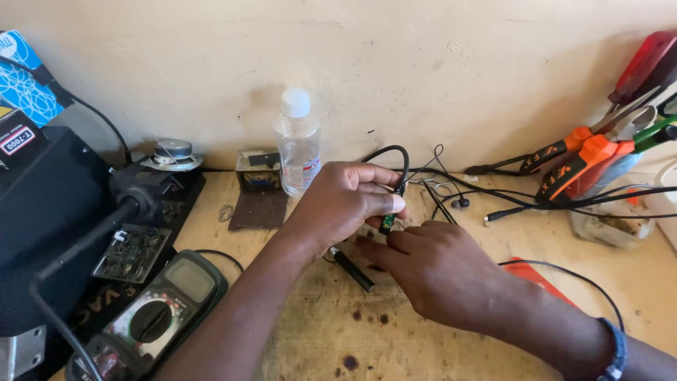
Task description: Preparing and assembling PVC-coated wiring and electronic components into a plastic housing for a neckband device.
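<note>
Near the middle of the wooden surface, the left hand was closed in a pinch on a small green circuit board joined to a looping black cable, held just above the boards. The right hand lay just beside it, fingers curled toward the board's lower end; whether they gripped it could not be told. The board looked light, thin and stiff, likely fragile at its solder joints, so its edges seemed the best place to hold, while the cable appeared soft and springy. A short black cylindrical tool lay on the surface under the hands. Far behind them stood a clear plastic bottle with a white cap and a pale label band with red marks around its middle. At near left lay a dark green multimeter with a round dial, and beside it a black device bearing a small white rectangular sticker edged in red. A blue-and-white patterned package leaned at far left. Orange-handled pliers lay at far right.
</note>
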